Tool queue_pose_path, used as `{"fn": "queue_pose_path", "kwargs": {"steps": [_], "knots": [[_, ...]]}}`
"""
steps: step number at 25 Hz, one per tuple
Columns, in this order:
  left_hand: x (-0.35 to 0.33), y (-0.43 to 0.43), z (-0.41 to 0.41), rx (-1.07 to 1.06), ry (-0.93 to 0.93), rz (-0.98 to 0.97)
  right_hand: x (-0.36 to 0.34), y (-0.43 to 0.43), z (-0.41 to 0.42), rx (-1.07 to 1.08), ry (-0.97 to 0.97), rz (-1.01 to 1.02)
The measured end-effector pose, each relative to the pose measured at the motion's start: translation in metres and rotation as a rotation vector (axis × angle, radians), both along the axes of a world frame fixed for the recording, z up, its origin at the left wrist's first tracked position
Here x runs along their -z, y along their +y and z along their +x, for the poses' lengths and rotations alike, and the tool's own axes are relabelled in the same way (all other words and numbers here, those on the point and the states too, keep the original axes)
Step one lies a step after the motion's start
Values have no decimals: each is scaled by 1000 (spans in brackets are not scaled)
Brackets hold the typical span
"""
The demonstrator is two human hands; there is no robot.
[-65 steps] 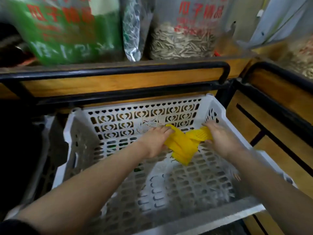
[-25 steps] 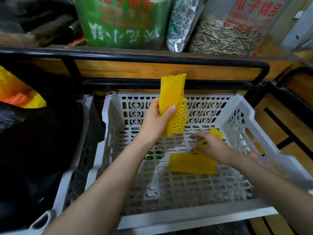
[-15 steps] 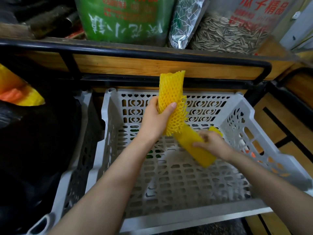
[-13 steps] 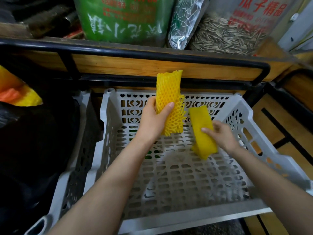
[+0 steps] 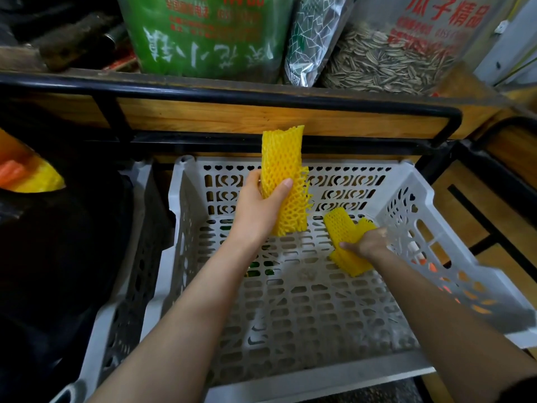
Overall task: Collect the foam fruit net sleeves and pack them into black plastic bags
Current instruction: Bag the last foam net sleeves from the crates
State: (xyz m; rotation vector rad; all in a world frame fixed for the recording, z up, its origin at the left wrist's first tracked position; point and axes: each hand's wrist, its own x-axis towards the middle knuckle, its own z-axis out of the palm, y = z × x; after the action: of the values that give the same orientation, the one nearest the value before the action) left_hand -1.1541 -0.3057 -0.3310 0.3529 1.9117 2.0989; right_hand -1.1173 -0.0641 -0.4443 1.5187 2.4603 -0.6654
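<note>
Low inside white crate [image 5: 348, 170], yellow foam sleeves [image 5: 340, 229].

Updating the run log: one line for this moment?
left hand: holds upright sleeves | right hand: grips other sleeves inside white crate

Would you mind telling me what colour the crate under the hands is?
Pale grey-white crate, with cut-out openings in its walls and floor; seen in the head view.

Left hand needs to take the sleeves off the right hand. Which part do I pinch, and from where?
Probably pinch the free upper end of the yellow sleeves, coming from above-left. The right hand wraps their middle, and the crate wall stands close on the right.
</note>
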Motion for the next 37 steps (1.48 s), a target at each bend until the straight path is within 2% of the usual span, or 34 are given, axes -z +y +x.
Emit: {"fn": "queue_pose_path", "kwargs": {"steps": [3, 10, 12, 17, 21, 24, 29, 32, 35, 37], "knots": [[0, 0, 0, 10, -13, -6, 0, 6, 6, 20, 202, -184], [0, 0, 4, -66, 62, -227, -82, -33, 29, -246, 519, -268], [-3, 0, 11, -71, 111, -252, -113, -48, 39, -332, 576, -199], [-19, -9, 33, -45, 201, -186, -182, -104, 68, -471, 891, -67], [-54, -38, 56, -38, 326, -58, -203, -157, 82, -700, 975, -5], [-87, -74, 68, -71, 493, 32, -223, -193, 87, -816, 1077, 27], [-124, -156, 72, -266, 849, -32, -265, -252, 84, -939, 1274, -124], [-138, -212, 65, -569, 1067, -187, -284, -297, 72, -1006, 1352, -222], [-142, -269, 55, -792, 1084, -317, -298, -354, 52, -1073, 1436, -324], [-138, -300, 48, -834, 1059, -411, -299, -392, 35, -1088, 1435, -389]]}}
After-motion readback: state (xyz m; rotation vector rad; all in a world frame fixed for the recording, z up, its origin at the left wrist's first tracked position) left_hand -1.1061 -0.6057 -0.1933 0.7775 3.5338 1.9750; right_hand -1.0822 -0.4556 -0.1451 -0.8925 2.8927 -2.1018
